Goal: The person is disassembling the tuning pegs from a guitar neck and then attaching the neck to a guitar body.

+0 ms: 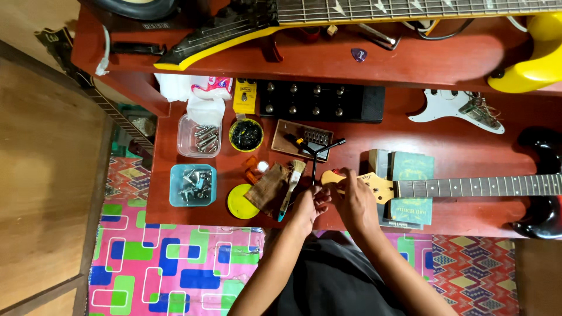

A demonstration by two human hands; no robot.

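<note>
A black electric guitar (541,193) lies across the red table (468,146), its neck (480,186) pointing left and resting on a stack of green books (413,169). My right hand (355,202) lies on the pale wooden headstock (336,177), fingers curled over its edge. My left hand (310,203) sits just left of it, fingers pinched close to the headstock tip; what they hold is too small to tell. A black Y-shaped wrench (322,149) lies just beyond my hands.
A small brush (291,187), brown cloth (268,186), yellow lid (241,202), open yellow tin (246,135), two tubs of metal parts (193,185), (199,138), a yellow pedal (244,96) and black pedalboard (319,100) crowd the left. A yellow guitar (363,14) lies on the upper shelf. A white pickguard (456,105) lies at right.
</note>
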